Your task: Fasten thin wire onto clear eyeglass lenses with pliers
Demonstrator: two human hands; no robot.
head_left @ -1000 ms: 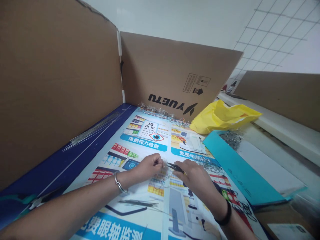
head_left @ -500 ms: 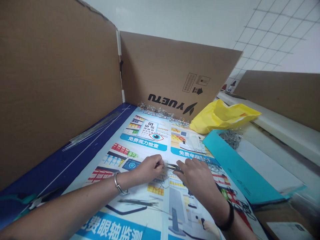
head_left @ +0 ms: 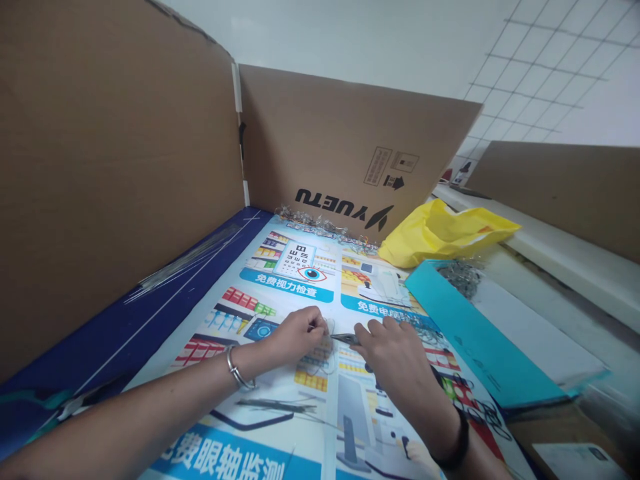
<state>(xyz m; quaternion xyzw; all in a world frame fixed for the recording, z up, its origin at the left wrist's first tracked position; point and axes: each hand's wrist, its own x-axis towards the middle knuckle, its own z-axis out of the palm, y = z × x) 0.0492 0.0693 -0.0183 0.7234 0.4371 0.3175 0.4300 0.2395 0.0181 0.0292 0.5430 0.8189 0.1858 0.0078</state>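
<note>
Pinching thin wire piece [head_left: 327, 331], left hand [head_left: 295, 335] meets right hand [head_left: 395, 350] closed on small pliers [head_left: 346, 339], tips at wire. Both rest on printed poster [head_left: 295, 263] covering table; yellow bag [head_left: 445, 233], cardboard screen [head_left: 345, 147] beyond.

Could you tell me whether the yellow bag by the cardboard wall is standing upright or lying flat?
Lying flat: the yellow bag sprawls crumpled.

Small dark pliers [head_left: 345, 339], slim and metallic, lie nearly level just above the printed poster [head_left: 280, 287], tip toward a thin, clear looped wire piece [head_left: 327, 331] held at the poster's centre.
</note>
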